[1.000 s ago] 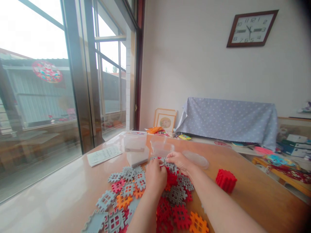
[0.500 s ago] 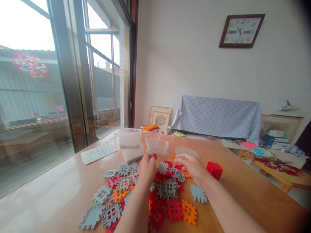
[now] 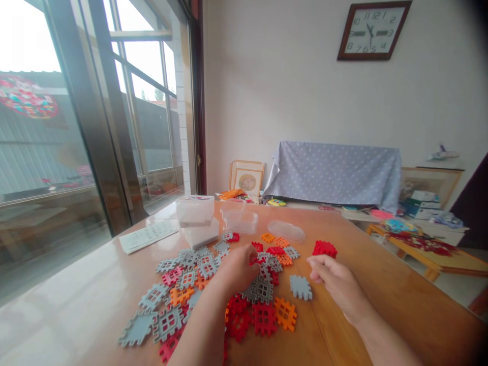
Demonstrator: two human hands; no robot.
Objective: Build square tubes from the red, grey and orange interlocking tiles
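Note:
My left hand (image 3: pixel 240 267) is over the middle of a spread of notched flat pieces, its fingers bent down around a red piece (image 3: pixel 254 260). To the right, my right hand (image 3: pixel 330 274) is closed, thumb against fingers; whether anything is between them is hidden. Just behind it stands a red stack (image 3: pixel 325 248) of pieces. A plain grey piece (image 3: pixel 301 287) lies left of my right hand. Grey window pieces (image 3: pixel 168 323), an orange piece (image 3: pixel 285 313) and a dark red piece (image 3: pixel 264 318) lie nearer the front.
Clear plastic boxes (image 3: pixel 195 211) and an open clear container (image 3: pixel 242 222) stand at the back of the wooden table (image 3: pixel 362 264). An oval clear lid (image 3: pixel 285 231) lies beside them. Printed sheets (image 3: pixel 148 236) are at the left, near the window.
My right hand has moved right and nearer the red stack, its fingers now closed. My left hand has come down into the pieces. The view has shifted slightly.

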